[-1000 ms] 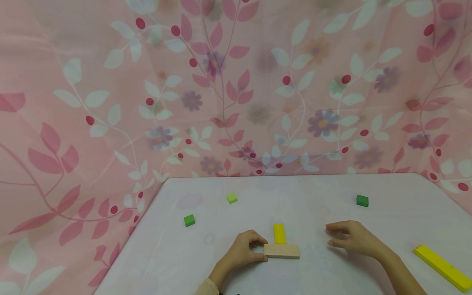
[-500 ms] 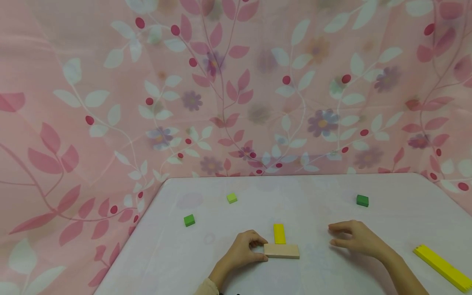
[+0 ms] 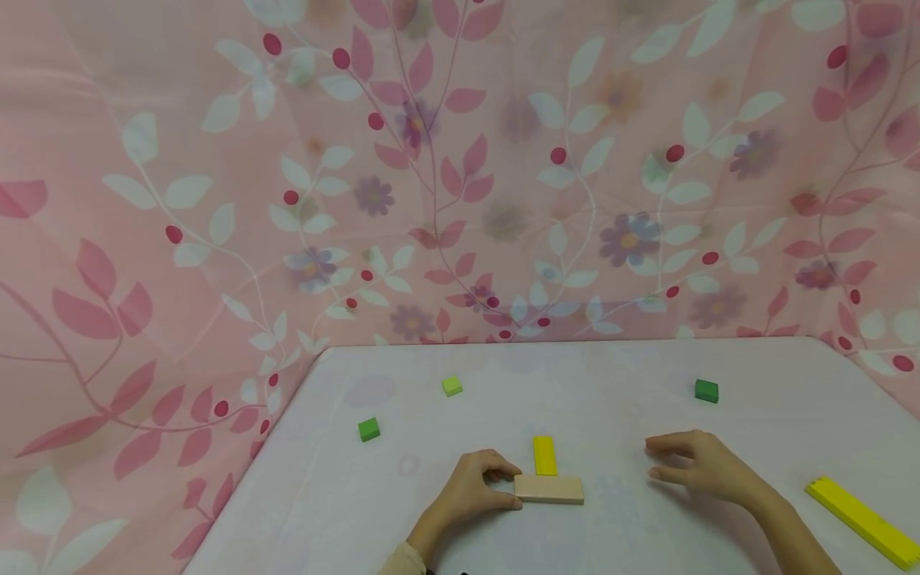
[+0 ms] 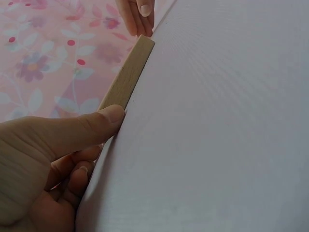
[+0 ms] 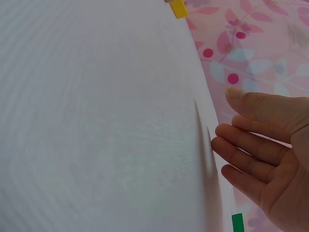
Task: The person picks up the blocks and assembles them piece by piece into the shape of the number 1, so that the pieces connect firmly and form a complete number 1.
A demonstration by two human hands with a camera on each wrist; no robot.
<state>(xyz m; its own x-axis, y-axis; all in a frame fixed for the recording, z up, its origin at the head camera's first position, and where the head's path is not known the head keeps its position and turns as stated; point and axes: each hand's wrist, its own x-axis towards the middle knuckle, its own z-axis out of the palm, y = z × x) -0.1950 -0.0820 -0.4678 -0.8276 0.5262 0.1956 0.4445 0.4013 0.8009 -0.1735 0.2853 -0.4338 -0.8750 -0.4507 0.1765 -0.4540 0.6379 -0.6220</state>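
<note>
A plain wooden block (image 3: pixel 549 489) lies flat near the front middle of the table. My left hand (image 3: pixel 473 485) pinches its left end between thumb and fingers; in the left wrist view the thumb presses the near end of the wooden block (image 4: pixel 126 75). Just behind the block, a flat yellow block (image 3: pixel 545 455) points away from me, its near end against or under the wooden one; I cannot tell which. To the right, my right hand (image 3: pixel 697 461) hovers apart from the blocks, fingers loosely extended, holding nothing. The right wrist view shows that hand (image 5: pixel 265 150) with relaxed fingers.
A light green block (image 3: pixel 452 386) and a green block (image 3: pixel 370 430) lie at the left. One dark green block (image 3: pixel 707 391) sits at the back right, beyond my right hand. A long yellow strip (image 3: pixel 862 521) lies at the right. Floral cloth (image 3: pixel 460 176) hangs behind the white table (image 3: pixel 611 367).
My right hand has drifted slightly to the right, farther from the wooden block. The left hand and the blocks have stayed in place.
</note>
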